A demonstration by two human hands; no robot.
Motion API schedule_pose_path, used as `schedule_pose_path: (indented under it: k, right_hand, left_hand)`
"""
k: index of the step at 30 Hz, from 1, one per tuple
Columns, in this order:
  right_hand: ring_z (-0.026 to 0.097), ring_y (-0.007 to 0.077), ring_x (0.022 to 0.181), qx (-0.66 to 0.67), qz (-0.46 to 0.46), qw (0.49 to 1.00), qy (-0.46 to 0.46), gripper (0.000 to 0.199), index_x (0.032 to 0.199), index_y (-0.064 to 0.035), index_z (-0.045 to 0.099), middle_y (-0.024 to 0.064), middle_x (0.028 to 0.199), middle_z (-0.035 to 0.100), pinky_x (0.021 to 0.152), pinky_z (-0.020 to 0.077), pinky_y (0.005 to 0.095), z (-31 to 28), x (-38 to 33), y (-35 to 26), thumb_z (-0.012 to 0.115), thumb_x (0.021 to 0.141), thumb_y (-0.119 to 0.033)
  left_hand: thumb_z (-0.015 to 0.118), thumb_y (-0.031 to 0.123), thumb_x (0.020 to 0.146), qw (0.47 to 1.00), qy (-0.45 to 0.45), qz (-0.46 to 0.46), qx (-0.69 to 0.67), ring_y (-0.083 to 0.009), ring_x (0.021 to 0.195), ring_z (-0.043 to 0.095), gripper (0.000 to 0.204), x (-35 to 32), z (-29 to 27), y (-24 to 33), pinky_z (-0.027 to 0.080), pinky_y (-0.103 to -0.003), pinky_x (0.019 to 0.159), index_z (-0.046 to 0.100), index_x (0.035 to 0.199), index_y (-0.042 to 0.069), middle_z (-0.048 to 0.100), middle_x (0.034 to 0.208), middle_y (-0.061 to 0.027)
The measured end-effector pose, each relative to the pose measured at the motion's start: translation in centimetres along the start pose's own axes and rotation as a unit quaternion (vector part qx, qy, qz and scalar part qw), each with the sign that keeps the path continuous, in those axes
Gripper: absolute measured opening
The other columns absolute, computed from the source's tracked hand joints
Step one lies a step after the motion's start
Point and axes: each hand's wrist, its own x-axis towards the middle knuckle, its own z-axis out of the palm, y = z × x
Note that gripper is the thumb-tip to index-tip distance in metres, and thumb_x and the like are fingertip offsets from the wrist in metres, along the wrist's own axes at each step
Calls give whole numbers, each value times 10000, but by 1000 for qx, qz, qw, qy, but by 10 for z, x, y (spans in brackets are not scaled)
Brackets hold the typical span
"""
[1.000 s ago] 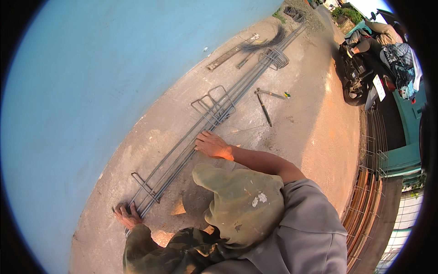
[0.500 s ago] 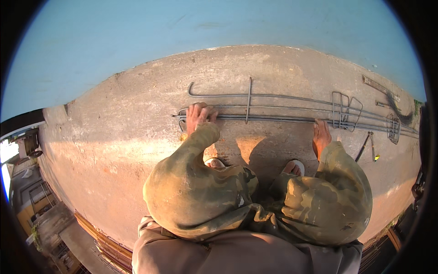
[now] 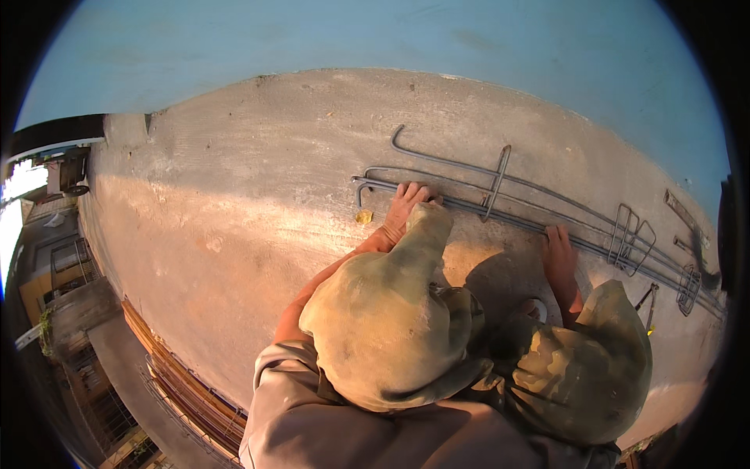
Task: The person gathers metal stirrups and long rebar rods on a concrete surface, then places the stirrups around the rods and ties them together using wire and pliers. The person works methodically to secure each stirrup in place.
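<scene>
A bundle of long grey steel bars (image 3: 508,220) with hooked ends lies on the concrete floor (image 3: 234,219), running from the middle to the far right. My left hand (image 3: 408,206) rests over the bars close to their hooked ends, fingers curled on them. Further right, my right hand (image 3: 558,252) presses on the same bars. A bent wire stirrup (image 3: 497,181) crosses the bars between my two hands. My knees (image 3: 383,328) in camouflage trousers fill the lower middle and hide my forearms.
More stirrups (image 3: 630,233) sit around the bars at the right, and a small hand tool (image 3: 647,300) lies beyond my right knee. A blue wall (image 3: 391,39) runs behind the floor. A small yellow scrap (image 3: 364,216) lies beside my left hand. Stacked planks (image 3: 187,391) line the floor's lower-left edge.
The view has swung round from a slanted look along the bars to a level one. Both hands stay on the bars, and my left hand now sits near the hooked ends.
</scene>
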Motion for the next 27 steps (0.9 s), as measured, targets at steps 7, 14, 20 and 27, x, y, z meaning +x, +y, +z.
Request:
schedule_pose_path:
  k: [7, 14, 20, 27]
  right_hand:
    - [637, 351, 705, -58, -71, 994, -67, 202, 1041, -50, 507, 142, 1054, 543, 611, 508, 451, -13, 12, 4, 568, 850, -75]
    - [616, 346, 648, -71, -169, 977, -104, 156, 968, -47, 506, 138, 1021, 538, 589, 479, 470, -35, 33, 17, 580, 848, -113]
    - [626, 308, 754, -31, -151, 980, -129, 159, 941, -58, 524, 119, 995, 552, 617, 492, 450, -35, 46, 1, 603, 852, -164]
    - [591, 295, 988, -20, -97, 982, -164, 184, 929, -93, 585, 77, 931, 619, 750, 474, 470, -55, 24, 17, 620, 882, -268]
  left_hand:
    - [668, 304, 751, 999, 1, -4, 47, -247, 1056, 479, 318, 1, -11, 4, 365, -416, 896, 640, 1025, 146, 565, 1097, -47]
    - [637, 261, 804, 989, -110, -36, 90, -258, 1081, 448, 302, 17, -29, 17, 356, -394, 944, 617, 1070, 120, 517, 1074, -82]
    - [638, 218, 803, 995, -100, 2, -7, -253, 1026, 471, 327, 9, -43, -1, 399, -385, 919, 595, 1107, 106, 494, 1014, -69]
    - [479, 444, 959, 969, -237, -66, -14, -264, 1220, 498, 428, 36, -56, 31, 449, -406, 969, 588, 1225, 128, 545, 1280, -95]
